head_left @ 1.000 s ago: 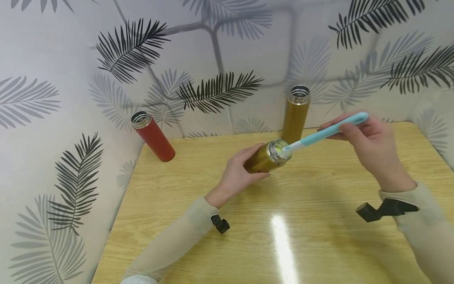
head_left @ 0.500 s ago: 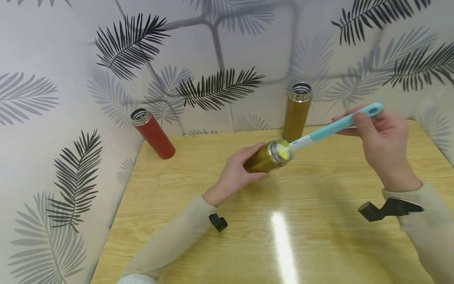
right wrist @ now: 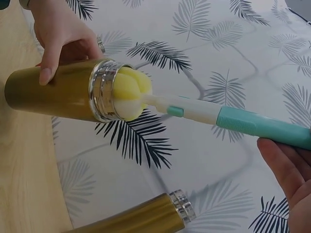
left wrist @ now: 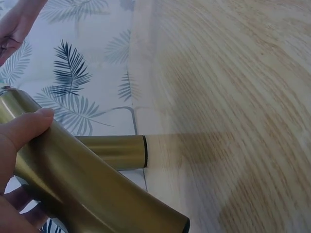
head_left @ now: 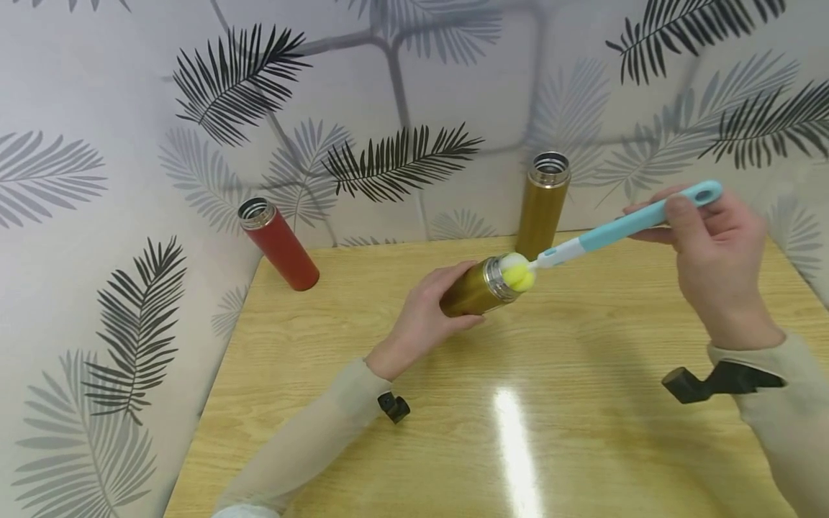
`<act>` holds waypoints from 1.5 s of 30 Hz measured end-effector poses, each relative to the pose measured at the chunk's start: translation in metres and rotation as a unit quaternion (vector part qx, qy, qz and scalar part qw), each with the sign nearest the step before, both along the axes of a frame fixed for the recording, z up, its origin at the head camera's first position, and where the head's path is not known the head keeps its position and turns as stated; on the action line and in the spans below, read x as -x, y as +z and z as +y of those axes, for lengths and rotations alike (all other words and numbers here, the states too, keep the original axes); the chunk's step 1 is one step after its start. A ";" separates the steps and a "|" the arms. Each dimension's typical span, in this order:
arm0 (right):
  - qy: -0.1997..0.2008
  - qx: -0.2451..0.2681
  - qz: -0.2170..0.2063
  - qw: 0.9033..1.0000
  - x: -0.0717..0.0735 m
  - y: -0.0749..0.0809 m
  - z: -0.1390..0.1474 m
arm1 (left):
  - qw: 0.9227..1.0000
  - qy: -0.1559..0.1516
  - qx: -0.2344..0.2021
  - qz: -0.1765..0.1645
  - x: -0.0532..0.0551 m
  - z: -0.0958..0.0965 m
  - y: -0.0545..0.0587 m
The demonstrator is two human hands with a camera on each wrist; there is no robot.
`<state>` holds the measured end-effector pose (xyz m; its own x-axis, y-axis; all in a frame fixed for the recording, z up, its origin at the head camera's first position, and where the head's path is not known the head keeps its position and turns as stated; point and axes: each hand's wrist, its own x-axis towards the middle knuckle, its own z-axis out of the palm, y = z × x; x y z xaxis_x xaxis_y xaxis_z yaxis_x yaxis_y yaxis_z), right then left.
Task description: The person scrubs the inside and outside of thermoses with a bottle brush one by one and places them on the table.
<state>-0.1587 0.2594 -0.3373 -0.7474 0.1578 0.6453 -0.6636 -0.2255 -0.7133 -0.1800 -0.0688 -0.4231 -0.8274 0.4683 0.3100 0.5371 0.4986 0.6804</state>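
My left hand (head_left: 424, 309) grips a gold thermos flask (head_left: 471, 291), tilted with its open silver mouth toward the right. In the left wrist view the thumb lies along the flask's (left wrist: 92, 174) side. My right hand (head_left: 722, 262) holds the blue and white handle of a bottle brush (head_left: 622, 224) between thumb and fingers. The brush's yellow and white sponge head (right wrist: 130, 92) sits partly inside the flask's mouth and bulges out of it, as the right wrist view shows. How far the sponge reaches inside is hidden.
Behind the held flask a second gold flask (head_left: 542, 208) stands upright and uncapped near the wall. A red flask (head_left: 281, 244), also uncapped, stands at the table's back left corner. The wooden table (head_left: 388, 460) meets a leaf-patterned wall covering (head_left: 453, 93) at its back edge.
My right hand has moved right and slightly up, drawing the brush outward. The sponge head, earlier mostly inside the flask, now bulges from its mouth. The left hand keeps its hold.
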 end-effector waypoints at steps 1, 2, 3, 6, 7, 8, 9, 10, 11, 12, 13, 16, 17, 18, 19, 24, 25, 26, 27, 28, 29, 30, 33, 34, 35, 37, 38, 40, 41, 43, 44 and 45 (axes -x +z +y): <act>0.003 -0.001 0.001 1.000 0.000 0.001 0.001 | 1.000 0.000 -0.001 0.001 0.000 -0.001 0.001; 0.006 -0.002 0.003 1.000 -0.001 0.002 0.001 | 1.000 -0.001 -0.001 0.003 0.000 -0.001 0.001; 0.012 -0.001 0.005 1.000 -0.001 0.002 0.001 | 1.000 -0.001 -0.002 0.004 0.001 -0.002 0.002; 0.021 0.000 0.011 1.000 -0.002 0.005 0.002 | 1.000 -0.002 -0.001 0.007 0.001 -0.003 0.002; 0.026 0.006 0.013 1.000 -0.002 0.006 0.001 | 1.000 -0.003 0.000 0.006 0.002 -0.004 0.002; 0.030 0.012 0.015 0.999 -0.002 0.007 0.001 | 1.000 -0.004 0.000 0.005 0.002 -0.004 0.002; 0.035 0.022 0.016 0.999 -0.002 0.008 0.001 | 1.000 -0.004 0.000 0.003 0.002 -0.004 0.003; 0.037 0.030 0.018 0.999 -0.002 0.009 0.000 | 1.000 -0.006 0.000 0.002 0.002 -0.004 0.003; 0.039 0.039 0.019 0.998 -0.002 0.010 0.000 | 1.000 -0.006 0.000 0.001 0.002 -0.004 0.003; 0.039 0.044 0.020 0.998 -0.002 0.011 0.000 | 1.000 -0.007 0.000 -0.001 0.002 -0.004 0.003; 0.039 0.048 0.021 0.998 -0.002 0.011 -0.001 | 1.000 -0.007 -0.001 -0.002 0.002 -0.004 0.003; 0.022 0.036 0.019 0.999 -0.004 0.013 0.000 | 1.000 -0.005 0.000 -0.003 0.002 -0.004 0.003; 0.015 0.029 0.019 0.999 -0.004 0.014 0.001 | 1.000 -0.004 0.000 -0.003 0.002 -0.004 0.003; 0.013 0.027 0.020 0.999 -0.004 0.014 0.001 | 1.000 -0.004 0.001 -0.003 0.002 -0.004 0.003; 0.015 0.028 0.021 0.999 -0.005 0.015 0.002 | 1.000 -0.003 0.002 -0.004 0.002 -0.005 0.003; 0.041 0.058 0.029 0.997 -0.005 0.017 0.005 | 1.000 0.002 0.003 -0.008 0.002 -0.007 0.004; 0.042 0.061 0.029 0.997 -0.005 0.017 0.006 | 1.000 0.002 0.003 -0.008 0.002 -0.008 0.004; 0.043 0.064 0.030 0.997 -0.005 0.017 0.006 | 1.000 0.001 0.002 -0.008 0.002 -0.008 0.004; 0.042 0.064 0.030 0.997 -0.005 0.017 0.006 | 1.000 0.002 0.002 -0.008 0.003 -0.009 0.004; 0.041 0.063 0.031 0.997 -0.004 0.017 0.007 | 1.000 0.002 0.001 -0.009 0.003 -0.009 0.004; 0.039 0.062 0.031 0.997 -0.004 0.017 0.007 | 1.000 0.003 0.001 -0.010 0.003 -0.010 0.003; 0.037 0.060 0.031 0.997 -0.004 0.016 0.007 | 1.000 0.004 0.002 -0.011 0.003 -0.010 0.003; 0.030 0.057 0.029 0.998 -0.003 0.016 0.007 | 1.000 0.008 0.005 -0.014 0.003 -0.012 0.003; 0.030 0.057 0.028 0.998 -0.003 0.015 0.008 | 1.000 0.008 0.006 -0.014 0.003 -0.012 0.003; 0.028 0.056 0.026 0.998 -0.003 0.015 0.008 | 1.000 0.008 0.007 -0.014 0.003 -0.012 0.004; 0.027 0.058 0.024 0.998 -0.003 0.016 0.009 | 1.000 0.007 0.009 -0.013 0.003 -0.013 0.004; 0.026 0.060 0.023 0.998 -0.003 0.016 0.009 | 1.000 0.008 0.009 -0.012 0.003 -0.013 0.004; 0.024 0.059 0.023 0.998 -0.003 0.016 0.009 | 1.000 0.009 0.008 -0.010 0.003 -0.013 0.005; 0.022 0.059 0.024 0.998 -0.003 0.017 0.010 | 1.000 0.009 0.007 -0.010 0.004 -0.012 0.005; 0.023 0.065 0.024 0.997 -0.003 0.018 0.010 | 1.000 0.010 0.007 -0.009 0.004 -0.012 0.005; 0.022 0.068 0.023 0.997 -0.003 0.018 0.011 | 1.000 0.011 0.007 -0.010 0.004 -0.012 0.005; 0.022 0.072 0.023 0.997 -0.003 0.018 0.012 | 1.000 0.011 0.007 -0.011 0.004 -0.013 0.006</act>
